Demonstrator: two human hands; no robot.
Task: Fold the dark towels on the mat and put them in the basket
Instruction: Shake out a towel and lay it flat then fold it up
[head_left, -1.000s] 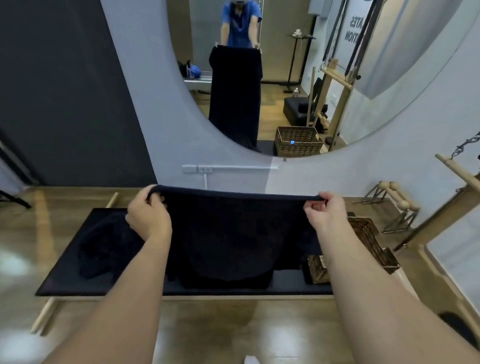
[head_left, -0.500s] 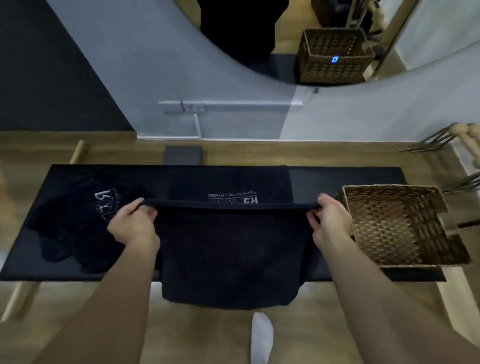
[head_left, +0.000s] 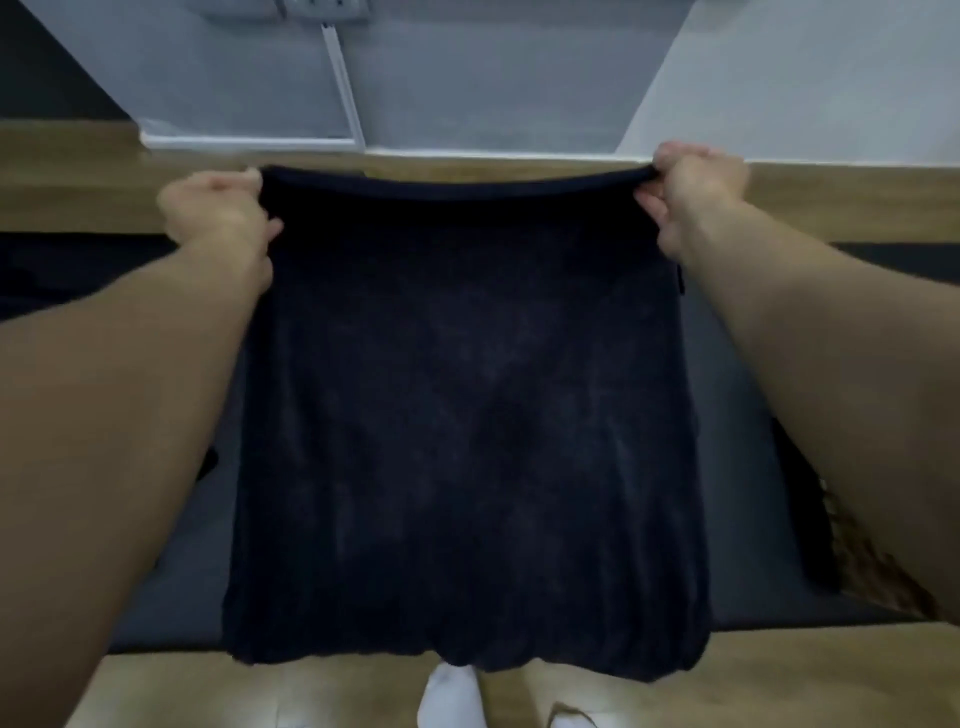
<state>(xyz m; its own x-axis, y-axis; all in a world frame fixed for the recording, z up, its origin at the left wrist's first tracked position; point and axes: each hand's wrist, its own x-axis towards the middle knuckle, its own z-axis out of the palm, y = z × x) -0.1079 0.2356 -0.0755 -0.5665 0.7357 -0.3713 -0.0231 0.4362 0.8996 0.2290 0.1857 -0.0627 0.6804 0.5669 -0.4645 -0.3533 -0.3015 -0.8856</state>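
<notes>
Left grip (head_left: 215, 213): fingers curled round the towel's far left corner.
Right grip (head_left: 693, 200): pinches the far right corner.
Towel (head_left: 467, 405): dark, stretched between both grips over the mat (head_left: 171, 571), near edge past the mat's front.
Basket (head_left: 872, 566): wicker, mostly hidden by the right forearm.
</notes>
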